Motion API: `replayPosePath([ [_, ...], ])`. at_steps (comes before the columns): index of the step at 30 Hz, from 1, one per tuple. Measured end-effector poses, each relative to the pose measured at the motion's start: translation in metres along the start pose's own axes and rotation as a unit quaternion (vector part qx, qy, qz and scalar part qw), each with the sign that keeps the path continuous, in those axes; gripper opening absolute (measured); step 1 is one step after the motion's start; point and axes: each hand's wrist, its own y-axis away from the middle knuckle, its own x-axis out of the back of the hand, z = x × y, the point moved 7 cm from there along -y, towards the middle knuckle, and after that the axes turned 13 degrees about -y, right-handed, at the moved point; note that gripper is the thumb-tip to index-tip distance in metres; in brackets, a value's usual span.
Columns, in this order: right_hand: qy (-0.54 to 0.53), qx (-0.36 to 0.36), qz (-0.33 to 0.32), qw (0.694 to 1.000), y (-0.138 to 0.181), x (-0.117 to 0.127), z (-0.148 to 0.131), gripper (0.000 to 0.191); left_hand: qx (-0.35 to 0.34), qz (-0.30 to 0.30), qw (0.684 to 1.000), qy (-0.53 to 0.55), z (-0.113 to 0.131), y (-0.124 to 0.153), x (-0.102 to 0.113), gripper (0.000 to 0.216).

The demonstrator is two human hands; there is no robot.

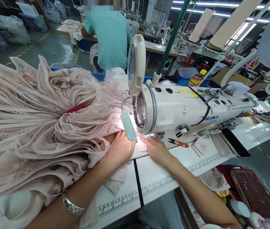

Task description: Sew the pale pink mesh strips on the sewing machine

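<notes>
My left hand (pixel 123 144) lies at the needle end of a white sewing machine (pixel 173 109), its fingers closed on the edge of pale pink lace fabric (pixel 87 122). The fingertips are partly hidden behind a pale green guard (pixel 128 125). On the other side of the needle, my right hand (pixel 157 149) pinches a small bit of the pale pink fabric near the presser foot. The needle itself is hidden. A large bundle of this fabric, tied with a red band (pixel 75 109), spreads out to the left.
Orange-handled thread snips (pixel 178 142) and small paper cards (pixel 201 145) lie right of my right hand. Ruler markings (pixel 158 185) run along the table's front. A bottle (pixel 197 78) stands behind the machine. A person in a teal shirt (pixel 108 36) sits ahead.
</notes>
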Motion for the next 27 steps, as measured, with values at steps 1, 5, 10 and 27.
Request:
replayPosePath([
  [1, 0.004, -0.004, -0.004, 1.0, -0.0001, -0.0001, -0.0005, 0.057, 0.004, -0.008, 1.0, 0.0, -0.0005, 0.0001, -0.0011, 0.015],
  [5, 0.013, -0.006, 0.0, 1.0, 0.0002, 0.0012, -0.0028, 0.057, 0.015, -0.021, 1.0, 0.006, -0.0023, -0.0001, -0.0039, 0.016],
  [10, 0.0, -0.007, 0.005, 1.0, 0.0, 0.0021, -0.0035, 0.058, 0.01, -0.012, 1.0, 0.017, -0.0025, -0.0007, -0.0038, 0.019],
  [27, 0.009, -0.006, 0.002, 1.0, -0.0019, 0.0038, -0.0063, 0.053, 0.019, -0.033, 0.999, -0.021, -0.0039, -0.001, -0.0014, 0.016],
])
